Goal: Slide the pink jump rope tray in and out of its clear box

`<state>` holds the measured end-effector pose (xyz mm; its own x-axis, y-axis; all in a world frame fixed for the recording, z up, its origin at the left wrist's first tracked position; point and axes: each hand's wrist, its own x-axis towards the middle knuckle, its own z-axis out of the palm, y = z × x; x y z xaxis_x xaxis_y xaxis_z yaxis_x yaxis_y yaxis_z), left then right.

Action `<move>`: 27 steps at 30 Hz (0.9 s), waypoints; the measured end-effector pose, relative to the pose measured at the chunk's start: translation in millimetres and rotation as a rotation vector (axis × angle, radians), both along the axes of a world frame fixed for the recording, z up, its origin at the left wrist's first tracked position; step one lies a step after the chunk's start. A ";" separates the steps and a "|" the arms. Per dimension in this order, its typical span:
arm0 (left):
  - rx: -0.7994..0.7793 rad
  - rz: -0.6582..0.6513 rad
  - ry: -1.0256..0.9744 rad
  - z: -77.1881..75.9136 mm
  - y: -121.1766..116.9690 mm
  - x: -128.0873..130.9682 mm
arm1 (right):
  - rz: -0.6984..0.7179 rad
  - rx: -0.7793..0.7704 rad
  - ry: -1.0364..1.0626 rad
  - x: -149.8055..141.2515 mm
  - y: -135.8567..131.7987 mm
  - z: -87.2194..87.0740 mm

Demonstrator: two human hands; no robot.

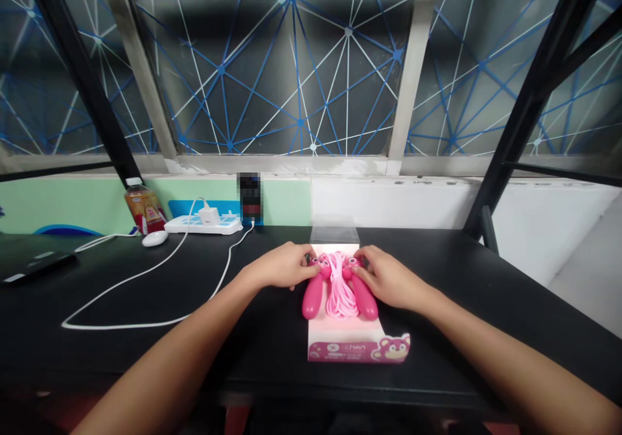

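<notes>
A pink skipping rope lies on a pink and white card (pixel 357 346) on the black table (pixel 146 292). Its two pink handles (pixel 313 295) flank a coil of pale pink cord (pixel 341 292). My left hand (pixel 282 265) rests at the top of the left handle, fingers curled onto it. At the top of the right handle (pixel 367 300), my right hand (pixel 386 276) curls over it the same way. A clear plastic cover (pixel 334 234) stands just behind the card.
A white cable (pixel 146 273) loops across the table's left side to a white power strip (pixel 204 225) with a charger. A white mouse (pixel 155 238), a drink bottle (pixel 144 208) and a dark flat device (pixel 36 265) sit at the far left. A black frame post (pixel 486 227) stands right.
</notes>
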<state>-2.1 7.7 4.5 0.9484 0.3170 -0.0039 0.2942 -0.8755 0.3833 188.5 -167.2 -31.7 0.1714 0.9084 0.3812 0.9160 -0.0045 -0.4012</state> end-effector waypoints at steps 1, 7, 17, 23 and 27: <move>0.012 0.004 -0.004 0.3 -0.6 -0.1 | -0.012 -0.009 -0.035 -1.9 -0.1 -0.9; 0.107 -0.008 -0.047 4.6 -5.4 0.1 | -0.115 -0.065 -0.283 -16.2 -5.9 9.2; 0.268 -0.002 -0.123 -0.4 -11.4 4.5 | 0.329 -0.048 -0.653 -48.3 -15.3 11.7; 0.373 0.078 -0.261 -3.7 -4.7 11.3 | 0.306 -0.096 -0.642 -38.4 -10.7 10.7; 0.375 0.095 -0.382 -10.7 13.9 14.6 | 0.365 -0.094 -0.618 -35.5 -13.9 17.3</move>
